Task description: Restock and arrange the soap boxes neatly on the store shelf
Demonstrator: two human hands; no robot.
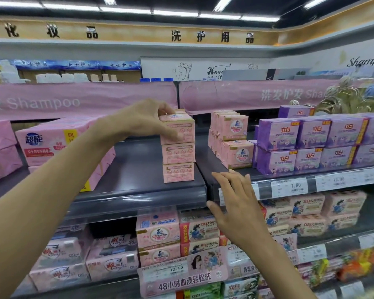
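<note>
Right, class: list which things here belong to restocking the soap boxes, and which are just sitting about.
Job: left hand, gripping the top pink cardboard soap box; two matching pink boxes stacked beneath; dark grey shelf board; open right hand.
Just there: purple wrapped soap packs; white price label; pink Shampoo banner.

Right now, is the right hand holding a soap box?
No, the right hand is open and empty; the left hand grips the top box.

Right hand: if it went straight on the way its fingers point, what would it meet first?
Probably the upper shelf's front edge, which the right hand seems nearly at; beyond lies the bare gap beside the three-box pink stack. Depth is unclear.
</note>
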